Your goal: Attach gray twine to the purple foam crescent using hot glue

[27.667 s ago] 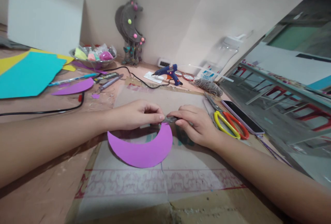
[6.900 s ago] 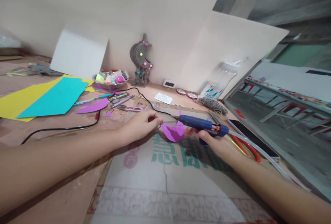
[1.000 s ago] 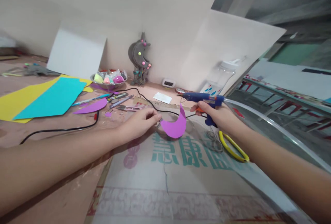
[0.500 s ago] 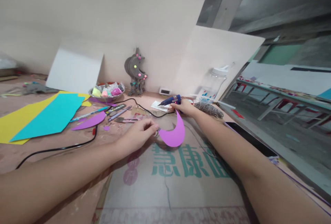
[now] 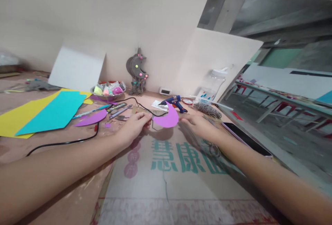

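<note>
A purple paper crescent [image 5: 169,117] is pinched at its left tip between the thumb and fingers of my left hand [image 5: 138,124]. It hangs above the printed board [image 5: 135,190], with a thin bent line, perhaps wire, just under its left end. My right hand [image 5: 198,125] is beside the crescent's right edge, fingers stretched out and holding nothing; whether a fingertip touches the paper I cannot tell. Behind the crescent, a blue glue gun [image 5: 178,104] rests with its nozzle over a small white sheet [image 5: 157,104], partly covered by the paper.
Left are yellow paper [image 5: 31,107], turquoise paper [image 5: 55,112], a purple offcut [image 5: 94,117], pens [image 5: 120,111] and a bowl of clay packets [image 5: 106,95]. A grey moon ornament [image 5: 136,67] stands behind. Right are yarn [image 5: 207,110], a bottle [image 5: 211,84] and a phone [image 5: 246,140]. A black cord [image 5: 64,143] crosses the table.
My right hand has let go of the glue gun and come back toward me. My left hand has raised and turned the crescent, which now covers part of the gun.
</note>
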The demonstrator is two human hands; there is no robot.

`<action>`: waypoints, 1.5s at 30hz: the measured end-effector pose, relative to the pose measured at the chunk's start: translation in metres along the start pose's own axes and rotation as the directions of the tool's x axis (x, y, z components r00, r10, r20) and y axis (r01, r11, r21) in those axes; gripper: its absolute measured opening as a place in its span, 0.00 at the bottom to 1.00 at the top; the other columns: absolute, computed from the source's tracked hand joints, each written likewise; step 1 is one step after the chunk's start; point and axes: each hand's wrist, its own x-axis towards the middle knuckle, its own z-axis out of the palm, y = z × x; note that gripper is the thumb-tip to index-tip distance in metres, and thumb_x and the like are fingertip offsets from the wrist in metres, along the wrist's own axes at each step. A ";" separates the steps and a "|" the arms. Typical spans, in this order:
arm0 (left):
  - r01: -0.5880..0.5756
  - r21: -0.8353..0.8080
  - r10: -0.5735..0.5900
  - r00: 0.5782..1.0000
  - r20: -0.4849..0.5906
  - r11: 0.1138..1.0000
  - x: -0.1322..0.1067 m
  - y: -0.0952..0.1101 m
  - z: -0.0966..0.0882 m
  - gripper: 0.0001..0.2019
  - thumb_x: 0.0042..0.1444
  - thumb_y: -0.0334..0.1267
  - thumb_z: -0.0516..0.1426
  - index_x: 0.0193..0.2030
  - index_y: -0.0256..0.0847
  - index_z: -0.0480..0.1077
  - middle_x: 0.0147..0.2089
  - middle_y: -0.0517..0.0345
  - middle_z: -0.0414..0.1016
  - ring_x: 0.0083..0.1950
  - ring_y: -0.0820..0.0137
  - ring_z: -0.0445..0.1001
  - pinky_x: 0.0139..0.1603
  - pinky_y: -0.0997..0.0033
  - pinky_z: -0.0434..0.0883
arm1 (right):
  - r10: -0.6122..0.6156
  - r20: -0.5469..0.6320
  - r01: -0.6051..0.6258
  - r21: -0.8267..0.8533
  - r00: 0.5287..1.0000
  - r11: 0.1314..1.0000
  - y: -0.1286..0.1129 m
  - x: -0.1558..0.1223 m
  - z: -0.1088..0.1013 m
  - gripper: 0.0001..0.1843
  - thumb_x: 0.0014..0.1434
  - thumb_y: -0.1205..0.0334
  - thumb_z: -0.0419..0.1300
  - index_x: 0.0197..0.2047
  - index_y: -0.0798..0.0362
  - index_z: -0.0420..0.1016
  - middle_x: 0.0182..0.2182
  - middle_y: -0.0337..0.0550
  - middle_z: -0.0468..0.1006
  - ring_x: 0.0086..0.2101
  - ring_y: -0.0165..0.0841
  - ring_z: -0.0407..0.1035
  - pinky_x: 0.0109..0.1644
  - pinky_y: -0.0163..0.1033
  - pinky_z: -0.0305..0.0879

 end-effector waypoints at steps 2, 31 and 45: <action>-0.021 0.022 0.021 1.000 -0.009 1.000 0.000 0.001 -0.001 0.17 0.55 0.48 0.53 0.24 0.38 0.59 0.21 0.66 0.56 0.20 0.79 0.54 0.19 0.78 0.51 | -0.057 0.060 0.057 0.009 0.997 0.998 -0.022 -0.014 0.004 0.17 0.63 0.58 0.48 0.45 0.52 0.76 0.47 0.46 0.76 0.47 0.37 0.70 0.53 0.43 0.63; -0.242 0.486 0.185 0.969 0.162 0.840 -0.011 0.010 0.005 0.12 0.57 0.42 0.50 0.25 0.39 0.63 0.26 0.62 0.67 0.30 0.71 0.66 0.32 0.73 0.61 | -0.075 -0.156 0.109 0.219 0.985 0.970 -0.078 -0.029 -0.009 0.12 0.62 0.58 0.52 0.33 0.52 0.76 0.28 0.39 0.78 0.29 0.29 0.69 0.33 0.33 0.62; -0.321 0.430 0.152 0.911 0.383 0.844 -0.011 0.003 0.006 0.14 0.58 0.45 0.49 0.27 0.38 0.65 0.25 0.63 0.63 0.28 0.73 0.61 0.29 0.74 0.58 | 0.031 -0.186 0.055 0.440 0.982 0.897 -0.092 -0.026 0.007 0.14 0.61 0.57 0.52 0.41 0.50 0.78 0.33 0.39 0.80 0.34 0.31 0.73 0.37 0.34 0.67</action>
